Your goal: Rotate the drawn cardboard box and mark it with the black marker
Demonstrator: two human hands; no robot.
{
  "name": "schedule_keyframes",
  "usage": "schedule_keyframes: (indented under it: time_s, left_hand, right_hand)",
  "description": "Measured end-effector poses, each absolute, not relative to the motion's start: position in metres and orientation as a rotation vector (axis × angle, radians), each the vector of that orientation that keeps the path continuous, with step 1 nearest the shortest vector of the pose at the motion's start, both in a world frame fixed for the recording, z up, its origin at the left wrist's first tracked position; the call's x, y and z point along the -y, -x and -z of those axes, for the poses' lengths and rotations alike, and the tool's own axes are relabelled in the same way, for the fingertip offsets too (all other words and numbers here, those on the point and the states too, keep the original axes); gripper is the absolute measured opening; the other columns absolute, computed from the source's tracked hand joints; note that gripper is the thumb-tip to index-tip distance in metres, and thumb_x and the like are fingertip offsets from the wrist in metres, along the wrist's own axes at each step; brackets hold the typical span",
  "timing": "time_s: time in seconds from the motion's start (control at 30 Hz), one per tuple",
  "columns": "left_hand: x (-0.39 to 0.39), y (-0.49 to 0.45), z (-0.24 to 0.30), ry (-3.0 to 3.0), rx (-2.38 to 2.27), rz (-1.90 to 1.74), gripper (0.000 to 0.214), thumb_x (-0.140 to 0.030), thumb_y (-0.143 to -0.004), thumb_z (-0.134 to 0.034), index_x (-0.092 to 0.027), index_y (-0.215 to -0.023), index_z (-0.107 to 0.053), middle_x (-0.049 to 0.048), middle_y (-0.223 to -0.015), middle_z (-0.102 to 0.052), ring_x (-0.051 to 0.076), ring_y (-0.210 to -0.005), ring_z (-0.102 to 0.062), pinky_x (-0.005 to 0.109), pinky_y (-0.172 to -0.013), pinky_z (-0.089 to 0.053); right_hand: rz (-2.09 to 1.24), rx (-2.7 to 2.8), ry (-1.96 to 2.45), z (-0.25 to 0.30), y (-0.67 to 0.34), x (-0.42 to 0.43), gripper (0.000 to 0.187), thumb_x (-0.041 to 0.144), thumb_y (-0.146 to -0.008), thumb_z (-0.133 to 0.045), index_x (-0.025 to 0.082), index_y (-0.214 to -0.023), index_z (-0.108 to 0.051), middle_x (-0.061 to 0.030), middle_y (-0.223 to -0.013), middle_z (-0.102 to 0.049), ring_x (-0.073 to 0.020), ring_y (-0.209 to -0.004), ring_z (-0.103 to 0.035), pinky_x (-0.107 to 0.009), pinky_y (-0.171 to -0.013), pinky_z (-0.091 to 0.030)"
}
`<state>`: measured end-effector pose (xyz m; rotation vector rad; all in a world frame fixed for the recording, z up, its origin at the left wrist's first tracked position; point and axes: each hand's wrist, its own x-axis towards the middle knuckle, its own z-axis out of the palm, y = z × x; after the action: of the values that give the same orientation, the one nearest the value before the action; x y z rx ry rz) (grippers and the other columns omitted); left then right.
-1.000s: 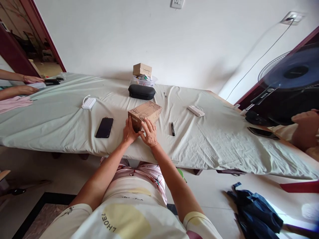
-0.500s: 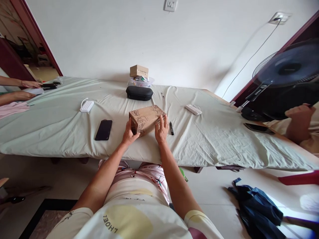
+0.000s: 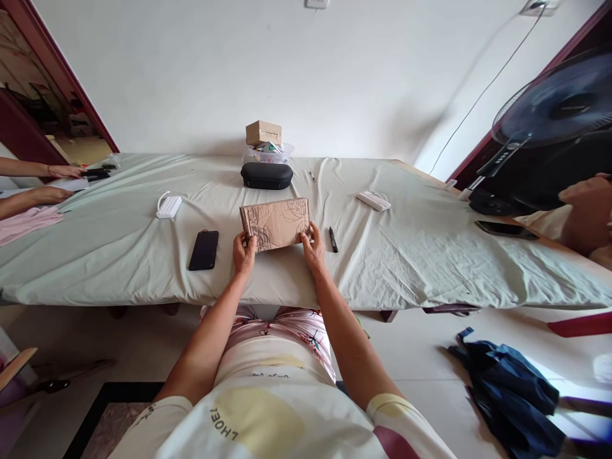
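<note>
A brown cardboard box (image 3: 278,223) with black scribbled circles drawn near its corners is held between my two hands, one broad face tilted toward me. My left hand (image 3: 244,253) grips its lower left corner, thumb on the front face. At the lower right corner my right hand (image 3: 313,247) holds it the same way, fingers behind the edge. A black marker (image 3: 333,240) lies on the cloth just right of my right hand. To the left of my left hand lies a dark phone (image 3: 203,250).
Behind the box stand a black case (image 3: 266,176), a plastic tub (image 3: 282,152) and a small carton (image 3: 263,132). White corded devices lie left (image 3: 169,206) and right (image 3: 373,201). Another person's hands (image 3: 50,194) are at far left; a fan (image 3: 568,105) and someone's arm are at right.
The box has been turned and tipped, so a different scribbled face now points toward me. My hands have shifted to its lower corners, and my right hand has closed on it.
</note>
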<state>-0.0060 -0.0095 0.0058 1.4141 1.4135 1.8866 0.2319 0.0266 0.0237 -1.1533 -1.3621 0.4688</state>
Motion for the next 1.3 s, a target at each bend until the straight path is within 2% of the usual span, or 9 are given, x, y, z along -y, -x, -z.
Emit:
schedule_keyframes:
  time_s: [0.23,0.4,0.53,0.67,0.77,0.9,1.03,1.17,1.3]
  left_hand:
    - [0.015,0.011,-0.017,-1.605,-1.445,-1.844,0.069,-0.07,-0.102,-0.033,-0.016,-0.131,-0.065,0.0168,-0.136,-0.068,0.028,-0.133,-0.06,0.042,-0.117,-0.043]
    - [0.013,0.008,-0.013,-1.528,-1.497,-1.718,0.079,-0.068,-0.097,-0.049,-0.017,-0.157,-0.039,0.0188,-0.16,-0.048,0.029,-0.147,-0.049,0.043,-0.122,-0.041]
    - [0.008,0.006,-0.007,-1.501,-1.681,-1.607,0.096,-0.065,-0.091,-0.061,-0.009,-0.161,-0.028,0.0249,-0.169,-0.031,0.034,-0.159,-0.028,0.047,-0.131,-0.023]
    - [0.003,0.004,-0.001,-1.499,-1.811,-1.587,0.103,-0.066,-0.092,-0.06,0.0,-0.161,-0.021,0.0315,-0.169,-0.021,0.037,-0.162,-0.016,0.052,-0.133,-0.013]
    - [0.001,0.003,0.001,-1.474,-1.842,-1.623,0.104,-0.066,-0.094,-0.055,0.003,-0.161,-0.017,0.0329,-0.171,-0.014,0.038,-0.163,-0.01,0.053,-0.133,-0.013]
    - [0.002,0.002,0.001,-1.642,-1.728,-1.61,0.091,-0.066,-0.099,-0.043,-0.004,-0.163,-0.023,0.0275,-0.171,-0.02,0.036,-0.162,-0.017,0.053,-0.132,-0.017]
    - [0.01,0.002,-0.006,-1.853,-1.457,-1.627,0.079,-0.069,-0.102,-0.03,-0.019,-0.164,-0.028,0.0168,-0.17,-0.032,0.027,-0.158,-0.031,0.044,-0.13,-0.027]
    - [0.017,-0.002,-0.013,-1.978,-1.402,-1.66,0.082,-0.072,-0.098,-0.041,-0.02,-0.162,-0.034,0.0177,-0.169,-0.033,0.029,-0.16,-0.027,0.048,-0.13,-0.026]
    - [0.02,-0.006,-0.016,-1.984,-1.433,-1.628,0.066,-0.061,-0.102,-0.046,-0.022,-0.155,-0.046,0.0163,-0.167,-0.037,0.03,-0.159,-0.03,0.05,-0.129,-0.029]
  right_hand:
    - [-0.402,1.224,1.026,-0.03,-0.234,-0.021,0.054,0.061,-0.098,-0.046,0.02,-0.131,-0.063,-0.01,-0.111,-0.069,-0.0234,-0.101,-0.067,-0.039,-0.089,-0.056]
    - [-0.478,1.275,0.998,-0.035,-0.232,-0.016,0.051,0.059,-0.099,-0.046,0.022,-0.129,-0.064,-0.0072,-0.104,-0.069,-0.0191,-0.085,-0.065,-0.035,-0.078,-0.059]
    - [-0.519,1.368,0.93,-0.037,-0.226,-0.01,0.045,0.058,-0.099,-0.048,0.023,-0.12,-0.066,-0.0019,-0.085,-0.066,-0.0157,-0.07,-0.061,-0.031,-0.069,-0.057]
    - [-0.411,1.486,0.863,-0.034,-0.219,-0.004,0.04,0.059,-0.098,-0.053,0.023,-0.109,-0.066,0.0035,-0.067,-0.056,-0.0142,-0.061,-0.056,-0.029,-0.065,-0.052]
    - [-0.29,1.57,0.823,-0.032,-0.213,0.002,0.037,0.056,-0.1,-0.053,0.023,-0.108,-0.066,0.0012,-0.071,-0.061,-0.0144,-0.061,-0.056,-0.029,-0.065,-0.052]
    - [-0.188,1.796,0.736,-0.032,-0.203,0.009,0.036,0.05,-0.102,-0.052,0.022,-0.118,-0.068,-0.0035,-0.081,-0.069,-0.0164,-0.07,-0.062,-0.031,-0.072,-0.056]
    - [-0.171,2.011,0.732,-0.029,-0.194,0.012,0.044,0.04,-0.104,-0.047,0.018,-0.139,-0.063,-0.0057,-0.083,-0.074,-0.0167,-0.07,-0.065,-0.03,-0.074,-0.058]
    - [-0.234,1.997,0.883,-0.027,-0.189,0.012,0.048,0.042,-0.103,-0.047,0.021,-0.143,-0.064,-0.0073,-0.09,-0.078,-0.0175,-0.069,-0.067,-0.03,-0.075,-0.059]
    - [-0.324,1.843,0.985,-0.027,-0.194,0.009,0.048,0.047,-0.102,-0.048,0.027,-0.141,-0.066,-0.0038,-0.083,-0.076,-0.0183,-0.071,-0.068,-0.032,-0.078,-0.059]
